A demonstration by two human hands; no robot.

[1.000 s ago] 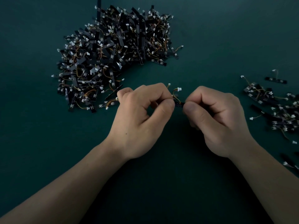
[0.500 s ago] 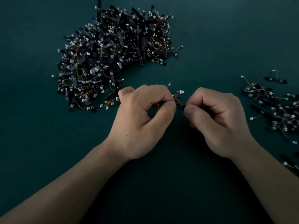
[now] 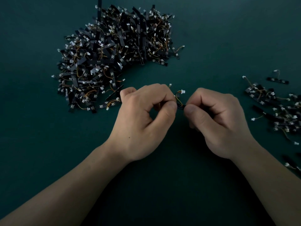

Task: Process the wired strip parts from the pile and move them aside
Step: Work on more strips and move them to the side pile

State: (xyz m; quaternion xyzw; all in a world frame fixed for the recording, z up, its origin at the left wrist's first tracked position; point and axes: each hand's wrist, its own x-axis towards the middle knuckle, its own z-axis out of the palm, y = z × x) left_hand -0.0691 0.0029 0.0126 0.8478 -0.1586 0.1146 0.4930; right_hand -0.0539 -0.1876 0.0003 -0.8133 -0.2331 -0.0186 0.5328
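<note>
Between my two hands is one black wired strip part (image 3: 181, 106) with a yellow-orange wire looping up to a white connector. My left hand (image 3: 143, 121) pinches its left end between thumb and curled fingers. My right hand (image 3: 218, 121) pinches its right end the same way. Most of the strip is hidden by my fingers. A second white connector tip shows just above my left knuckles. The big pile of strip parts (image 3: 114, 54) lies at the upper left, just beyond my left hand.
A smaller spread of strip parts (image 3: 276, 108) lies along the right edge of the dark green table (image 3: 211, 38). Stray parts reach from the big pile toward my left knuckles.
My hands have drifted slightly apart and a bit lower, so a little more of the strip and its wire loop shows between my thumbs. The piles are unchanged.
</note>
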